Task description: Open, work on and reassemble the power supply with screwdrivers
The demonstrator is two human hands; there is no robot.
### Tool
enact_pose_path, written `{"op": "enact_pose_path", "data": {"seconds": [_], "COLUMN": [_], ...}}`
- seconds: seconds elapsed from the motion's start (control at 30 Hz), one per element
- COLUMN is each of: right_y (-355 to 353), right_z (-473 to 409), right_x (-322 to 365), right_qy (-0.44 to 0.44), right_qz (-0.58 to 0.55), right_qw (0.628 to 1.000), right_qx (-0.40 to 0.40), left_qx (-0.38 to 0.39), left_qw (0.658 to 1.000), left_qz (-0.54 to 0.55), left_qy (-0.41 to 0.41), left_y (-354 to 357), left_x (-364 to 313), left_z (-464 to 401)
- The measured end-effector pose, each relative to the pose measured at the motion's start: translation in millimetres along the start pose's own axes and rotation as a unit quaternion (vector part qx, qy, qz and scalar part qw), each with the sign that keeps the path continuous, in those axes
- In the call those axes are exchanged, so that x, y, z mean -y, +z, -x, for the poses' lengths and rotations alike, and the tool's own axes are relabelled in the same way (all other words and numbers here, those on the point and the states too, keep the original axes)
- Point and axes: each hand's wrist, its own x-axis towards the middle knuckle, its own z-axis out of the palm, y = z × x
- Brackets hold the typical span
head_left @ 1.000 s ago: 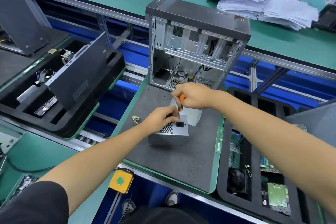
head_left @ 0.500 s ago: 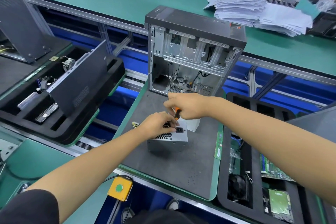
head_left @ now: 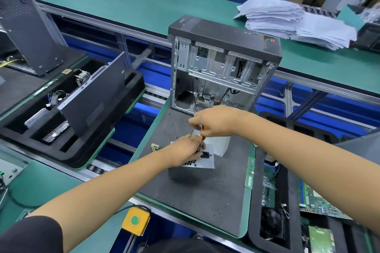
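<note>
Head view: power supply [head_left: 193,165] sits mid grey mat [head_left: 205,197]. Left hand [head_left: 185,149] lies on its top, probably pinching the screwdriver [head_left: 202,136] tip; right hand [head_left: 214,122] grips orange handle. Open PC case [head_left: 224,63] stands behind.

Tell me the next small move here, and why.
Probably keep turning the orange-handled screwdriver to work the screw at the top face of the power supply. The right hand grips the handle upright over it, and the left hand rests on the unit, steadying it near the tip.
</note>
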Motion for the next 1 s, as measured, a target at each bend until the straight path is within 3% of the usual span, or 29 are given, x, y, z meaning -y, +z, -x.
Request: {"op": "enact_pose_path", "data": {"seconds": [0.23,0.4,0.63,0.77,1.0], "right_y": [-20.8,-5.5,71.4,102.0,132.0], "right_z": [-0.6,-5.6,-18.0,-23.9,-34.2], "right_x": [-26.3,-59.1,-101.8,-107.6,-97.3], "right_qy": [0.04,0.13,0.209,0.193,0.134], "right_qz": [-0.046,-0.1,-0.089,0.007,0.056], "right_qw": [0.993,0.97,0.969,0.978,0.989], "right_qx": [-0.097,-0.179,-0.1,-0.077,-0.037], "left_qx": [-0.027,0.024,0.076,0.102,0.112], "left_qw": [0.995,0.987,0.961,0.963,0.97], "left_qz": [0.043,0.03,0.087,0.071,0.037], "left_qy": [-0.082,-0.157,-0.252,-0.24,-0.211], "left_y": [-27.3,-51.0,-25.4,-6.3,13.8], "left_x": [11.6,49.1,94.7,103.5,128.1], "left_z": [-20.3,-39.2,-42.0,-52.5,-59.3]}}
